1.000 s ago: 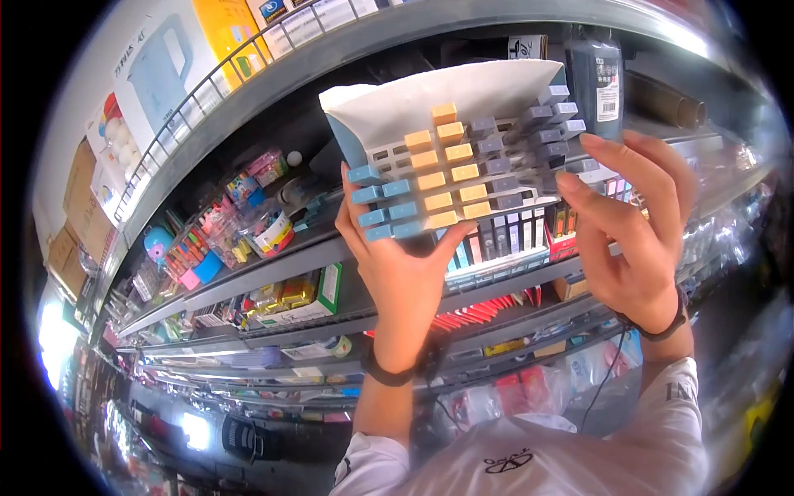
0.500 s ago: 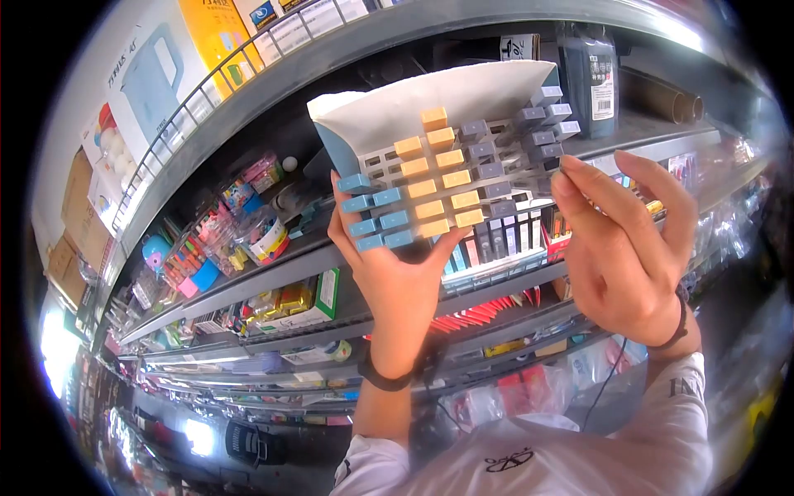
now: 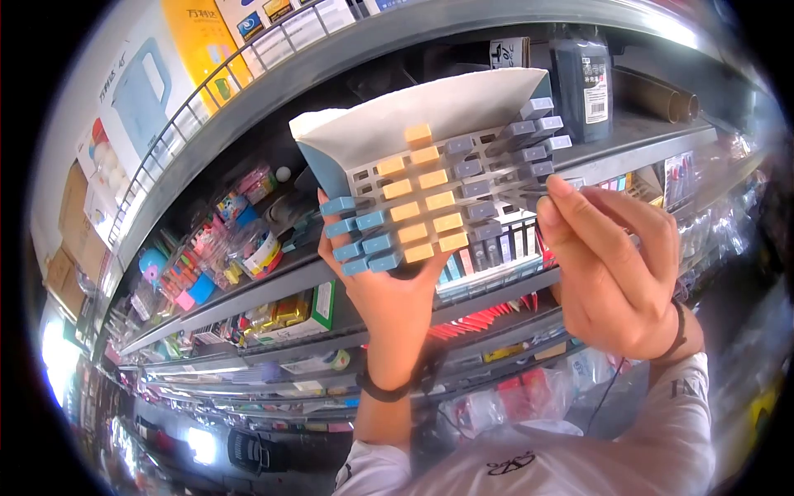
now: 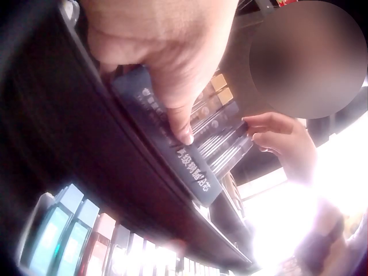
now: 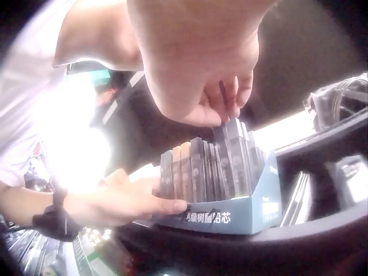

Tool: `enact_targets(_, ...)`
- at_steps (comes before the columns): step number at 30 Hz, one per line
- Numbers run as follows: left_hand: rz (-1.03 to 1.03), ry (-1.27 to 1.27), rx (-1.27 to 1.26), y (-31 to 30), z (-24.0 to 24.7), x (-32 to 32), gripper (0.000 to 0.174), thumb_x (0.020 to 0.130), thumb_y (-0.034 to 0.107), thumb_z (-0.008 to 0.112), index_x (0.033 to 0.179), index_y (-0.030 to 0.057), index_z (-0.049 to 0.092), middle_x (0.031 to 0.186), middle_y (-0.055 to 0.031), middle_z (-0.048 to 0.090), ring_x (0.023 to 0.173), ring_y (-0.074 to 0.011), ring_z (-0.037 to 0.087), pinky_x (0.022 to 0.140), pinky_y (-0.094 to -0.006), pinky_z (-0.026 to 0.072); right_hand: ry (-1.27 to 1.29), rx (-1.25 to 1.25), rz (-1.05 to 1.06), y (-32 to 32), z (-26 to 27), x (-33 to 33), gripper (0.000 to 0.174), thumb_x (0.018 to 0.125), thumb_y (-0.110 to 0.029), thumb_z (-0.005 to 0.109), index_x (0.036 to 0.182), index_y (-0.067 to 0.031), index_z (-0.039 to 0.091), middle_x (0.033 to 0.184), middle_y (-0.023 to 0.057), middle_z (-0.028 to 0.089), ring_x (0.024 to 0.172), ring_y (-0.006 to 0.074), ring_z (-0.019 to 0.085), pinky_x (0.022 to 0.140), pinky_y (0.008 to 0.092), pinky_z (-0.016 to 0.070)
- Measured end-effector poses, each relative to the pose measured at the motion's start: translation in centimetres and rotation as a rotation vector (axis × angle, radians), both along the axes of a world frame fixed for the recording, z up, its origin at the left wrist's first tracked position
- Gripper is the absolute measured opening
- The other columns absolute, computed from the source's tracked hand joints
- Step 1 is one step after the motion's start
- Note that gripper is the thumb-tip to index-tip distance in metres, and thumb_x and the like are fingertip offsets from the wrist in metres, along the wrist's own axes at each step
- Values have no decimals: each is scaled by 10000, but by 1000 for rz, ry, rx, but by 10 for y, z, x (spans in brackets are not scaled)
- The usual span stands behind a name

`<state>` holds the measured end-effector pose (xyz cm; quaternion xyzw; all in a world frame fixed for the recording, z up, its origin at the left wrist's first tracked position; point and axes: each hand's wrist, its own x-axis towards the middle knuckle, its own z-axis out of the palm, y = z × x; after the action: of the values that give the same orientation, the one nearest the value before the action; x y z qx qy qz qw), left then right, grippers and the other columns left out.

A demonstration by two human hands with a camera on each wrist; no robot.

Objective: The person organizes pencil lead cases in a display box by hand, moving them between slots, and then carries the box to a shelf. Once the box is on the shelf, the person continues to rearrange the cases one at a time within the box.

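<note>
My left hand (image 3: 389, 302) grips a blue cardboard display box (image 5: 238, 214) of pencil lead cases, its thumb over the front wall in the left wrist view. Slim clear cases stand in rows in a slotted white insert, with blue caps (image 3: 376, 241), yellow caps (image 3: 405, 211) and grey caps (image 3: 478, 189). At the box's right side my right hand (image 3: 616, 269) pinches the top of a grey-capped pencil lead case (image 5: 233, 129) between thumb and forefinger. Some slots at the back left hold no case. The box's torn white flap (image 3: 422, 112) rises behind the rows.
A dark shelf (image 3: 662, 153) lies behind the box, with a large dark bottle (image 3: 584, 91) and cardboard tubes (image 3: 674, 106). Jars of small goods (image 3: 248, 244) stand to the left. Below is another rack of lead cases (image 4: 72, 230). A wire rail (image 3: 186, 107) edges the upper shelf.
The box has shifted left and slightly down with my left hand. My right thumb and forefinger, apart at first, have come together at a grey-capped case by the box's right side.
</note>
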<state>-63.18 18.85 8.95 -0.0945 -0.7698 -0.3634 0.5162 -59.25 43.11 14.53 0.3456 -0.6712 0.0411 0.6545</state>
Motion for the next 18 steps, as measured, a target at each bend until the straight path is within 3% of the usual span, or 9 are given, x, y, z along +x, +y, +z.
enact_targets(3, -15, 34, 22, 4, 2, 0, 1078, 660, 317, 984, 1519, 12, 409, 1671, -247, 260, 1454, -433, 285, 1185, -543, 289, 34, 16, -12, 3, 1, -3, 314, 751, 53, 765, 1065, 38, 759, 1176, 121, 750, 950, 279, 676, 735, 342, 513)
enact_targets(6, 51, 14, -52, 6, 5, 6, 982, 712, 236, 976, 1476, 2, 404, 1490, -187, 419, 1335, -324, 439, 1135, -459, 358, 83, 31, -38, 6, 2, -6, 315, 745, 9, 797, 1059, 8, 767, 1164, 112, 754, 941, 275, 681, 720, 339, 509)
enact_targets(8, 52, -10, -56, 5, 5, 6, 971, 718, 246, 972, 1473, 4, 410, 1492, -185, 416, 1336, -323, 436, 1135, -461, 356, 77, 30, -3, 6, 1, -8, 306, 743, -11, 808, 1046, -9, 771, 1161, 102, 756, 949, 277, 680, 717, 342, 511)
enact_targets(11, -24, -24, 24, 3, 2, 2, 1055, 678, 354, 971, 1515, 18, 424, 1676, -236, 250, 1452, -424, 281, 1185, -546, 282, 28, 40, 78, 6, -1, -6, 281, 742, -39, 820, 1019, -42, 776, 1159, 71, 759, 985, 284, 673, 715, 344, 511)
enact_targets(13, -31, -34, 28, 2, 3, 2, 1101, 671, 351, 978, 1534, 7, 387, 1664, -234, 264, 1440, -418, 295, 1183, -539, 292, -9, 77, 147, 4, -6, -5, 275, 736, -66, 832, 1005, -68, 777, 1153, 50, 762, 1018, 290, 664, 719, 350, 512)
enact_targets(16, 0, -51, 32, 2, 5, 2, 1181, 662, 335, 988, 1567, -16, 315, 1617, -244, 309, 1418, -408, 321, 1175, -519, 313, 124, 81, 73, 11, -10, -22, 247, 777, -186, 722, 1011, -130, 780, 1152, -12, 747, 1076, 267, 658, 731, 310, 479)
enact_targets(18, 47, -82, 25, 3, 9, 6, 1230, 657, 321, 995, 1584, -30, 268, 1576, -252, 341, 1407, -402, 338, 1168, -503, 332, 110, 67, 54, 15, -5, -24, 256, 762, -180, 740, 1008, -123, 779, 1146, -3, 750, 1074, 272, 655, 739, 325, 480)
